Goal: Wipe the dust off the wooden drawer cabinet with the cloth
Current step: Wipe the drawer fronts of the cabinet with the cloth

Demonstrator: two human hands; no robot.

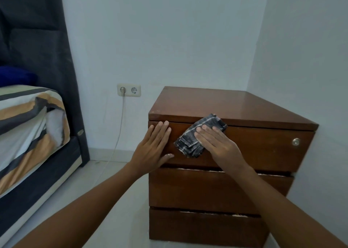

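The wooden drawer cabinet (pixel 244 108) stands in the room's corner, with three drawer fronts facing me. A folded dark grey cloth (pixel 190 140) with pale stripes lies flat against the top drawer front, its upper end reaching the cabinet's top edge. My right hand (pixel 216 142) presses flat on the cloth, fingers stretched out over it. My left hand (pixel 153 144) rests flat with fingers apart on the left end of the same drawer front, holding nothing. A round metal lock (pixel 295 142) sits at the drawer's right end.
A bed (pixel 28 134) with striped bedding and a dark headboard is to the left. A wall socket (pixel 129 90) with a white cable hanging to the floor sits between bed and cabinet. White walls close in behind and on the right. Pale tiled floor (pixel 116 200) lies below.
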